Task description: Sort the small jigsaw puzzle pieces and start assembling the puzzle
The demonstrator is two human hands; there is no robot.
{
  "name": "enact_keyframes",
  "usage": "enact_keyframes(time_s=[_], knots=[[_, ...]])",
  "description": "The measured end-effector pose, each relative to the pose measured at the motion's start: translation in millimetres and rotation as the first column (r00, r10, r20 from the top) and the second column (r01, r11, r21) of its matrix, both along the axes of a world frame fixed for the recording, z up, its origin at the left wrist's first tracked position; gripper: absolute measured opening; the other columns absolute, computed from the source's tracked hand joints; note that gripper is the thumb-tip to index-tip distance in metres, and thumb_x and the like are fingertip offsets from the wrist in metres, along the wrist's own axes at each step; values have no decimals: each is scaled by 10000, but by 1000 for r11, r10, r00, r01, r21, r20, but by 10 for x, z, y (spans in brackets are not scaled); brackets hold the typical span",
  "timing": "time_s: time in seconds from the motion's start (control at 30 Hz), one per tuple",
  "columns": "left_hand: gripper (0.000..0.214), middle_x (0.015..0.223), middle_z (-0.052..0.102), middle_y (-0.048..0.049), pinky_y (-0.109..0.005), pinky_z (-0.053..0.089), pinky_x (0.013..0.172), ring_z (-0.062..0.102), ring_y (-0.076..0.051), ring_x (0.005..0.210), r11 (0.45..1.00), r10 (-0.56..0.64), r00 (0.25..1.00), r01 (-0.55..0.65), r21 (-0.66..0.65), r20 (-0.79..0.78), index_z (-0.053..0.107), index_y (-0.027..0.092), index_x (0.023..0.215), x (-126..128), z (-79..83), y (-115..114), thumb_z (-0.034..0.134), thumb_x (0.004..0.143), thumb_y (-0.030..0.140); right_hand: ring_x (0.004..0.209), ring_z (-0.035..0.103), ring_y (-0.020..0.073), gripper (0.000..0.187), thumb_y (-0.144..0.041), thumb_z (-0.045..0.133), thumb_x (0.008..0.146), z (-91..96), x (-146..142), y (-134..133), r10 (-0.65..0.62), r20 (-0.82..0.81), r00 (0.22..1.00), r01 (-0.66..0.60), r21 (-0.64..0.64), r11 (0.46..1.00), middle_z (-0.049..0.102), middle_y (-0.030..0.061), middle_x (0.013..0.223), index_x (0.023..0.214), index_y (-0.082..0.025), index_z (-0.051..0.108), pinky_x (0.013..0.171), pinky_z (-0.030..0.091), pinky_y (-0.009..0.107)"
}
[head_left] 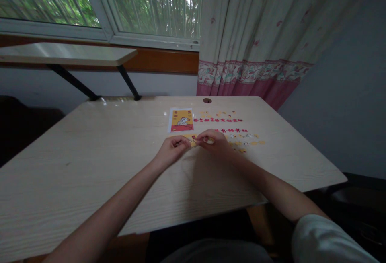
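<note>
My left hand (174,148) and my right hand (215,142) meet low over the table, their fingertips close together. Between them show yellow jigsaw puzzle pieces (193,144), one with a red patch. The fingers of both hands are closed in a pinch at these pieces; my fingers hide part of them. Just beyond my hands lies a reference picture (182,120), a white animal on yellow and red with a pale border. Red puzzle pieces (218,120) lie in rows to its right.
More yellow and white puzzle pieces (247,136) are spread right of my right hand. The pale wooden table (99,154) carries a raised shelf (69,52) on black legs at the back left. A round cable hole (207,100) is near the back edge, before the curtain (256,33).
</note>
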State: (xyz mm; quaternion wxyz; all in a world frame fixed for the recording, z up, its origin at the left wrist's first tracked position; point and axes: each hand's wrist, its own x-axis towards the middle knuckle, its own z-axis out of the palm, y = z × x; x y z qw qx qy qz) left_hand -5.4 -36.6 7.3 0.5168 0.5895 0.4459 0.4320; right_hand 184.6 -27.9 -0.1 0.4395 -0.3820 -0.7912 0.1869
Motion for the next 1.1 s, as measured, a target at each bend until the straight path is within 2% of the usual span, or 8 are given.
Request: enact_keyframes(time_s=[0.17,0.47,0.7,0.83,0.9,0.97,1.03,1.1], knots=[[140,629,648,-14,-289,449,675,567,-144,630,998,69,994,-69,0,85,635,155,599,3,-36,20,679,610,288,696,594,133,189,-387,686,748,27,-30,-59,-110,92,990,100,113,989,678,17,729,763,-201,658,689,420,275],[136,633,650,-12,-279,448,657,568,-137,619,1000,15,997,-15,-2,80,629,162,595,15,-59,8,676,629,285,757,597,148,178,-389,642,792,-23,-82,-91,-217,214,952,167,231,959,702,8,791,830,-219,681,729,360,289],[190,744,702,-53,-299,467,683,609,-177,697,995,58,997,-53,88,-53,686,159,709,-55,-29,53,685,651,340,777,567,141,252,-436,534,872,29,62,-44,-319,314,894,171,419,892,707,3,826,958,-261,696,771,304,301],[224,769,701,-71,-286,455,644,601,-182,697,978,163,974,-139,155,-158,690,152,758,-222,-78,156,647,682,358,795,551,152,277,-447,497,890,90,151,-47,-345,320,882,195,419,887,701,6,849,1009,-284,686,809,294,316],[236,778,693,-78,-292,446,616,583,-179,665,965,219,932,-162,206,-290,693,150,805,-342,-102,211,594,724,347,824,546,162,293,-460,486,891,90,173,-37,-335,331,882,200,379,903,696,17,875,1019,-287,685,826,290,327],[239,775,673,-73,-312,448,645,568,-187,680,926,300,839,-141,351,-454,699,163,852,-473,-109,258,562,755,333,848,541,174,305,-475,492,883,59,176,-10,-311,352,883,203,313,928,691,26,884,1005,-280,692,829,286,336],[254,857,658,-82,-356,448,754,569,-224,804,892,283,732,36,450,-620,703,179,902,-596,-105,296,558,766,337,864,533,184,304,-485,517,864,4,163,30,-276,393,877,197,231,953,688,31,888,976,-272,702,811,286,338],[313,914,630,-97,-398,433,824,555,-246,870,874,285,628,140,465,-724,700,172,958,-692,-103,324,505,809,365,880,525,190,286,-483,551,844,-57,139,71,-230,452,862,183,146,972,689,32,900,946,-269,711,782,286,333]])
